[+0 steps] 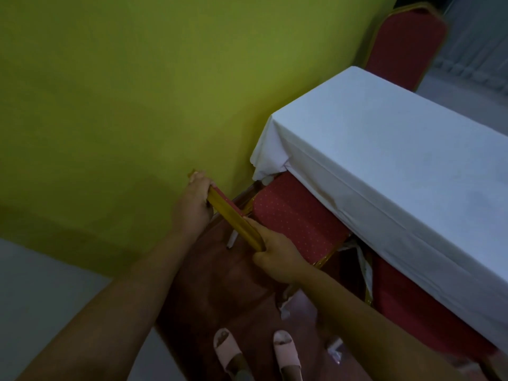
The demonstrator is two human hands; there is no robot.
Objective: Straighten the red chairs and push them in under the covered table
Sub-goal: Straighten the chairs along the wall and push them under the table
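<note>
Banquet or function room.
A long table draped in a white cloth (pixel 384 149), red padded chairs with gold metal frames (pixel 297 215), and a plain yellow-green wall (pixel 123 105) suggest it.

Chair (pixel 297 215) seat lies partly under table (pixel 384 149); another chair (pixel 406 45) stands behind it.

A yellow-green wall (pixel 115 105) fills the upper left and centre of the frame, evenly painted and dim, with a darker shadow along its lower part. At the lower left a pale grey surface (pixel 35 292) meets it along a slanted line. The floor (pixel 220 284) at the bottom centre is reddish brown. The upper right corner shows a grey area (pixel 478 50), blurred. Light is low throughout.
</note>
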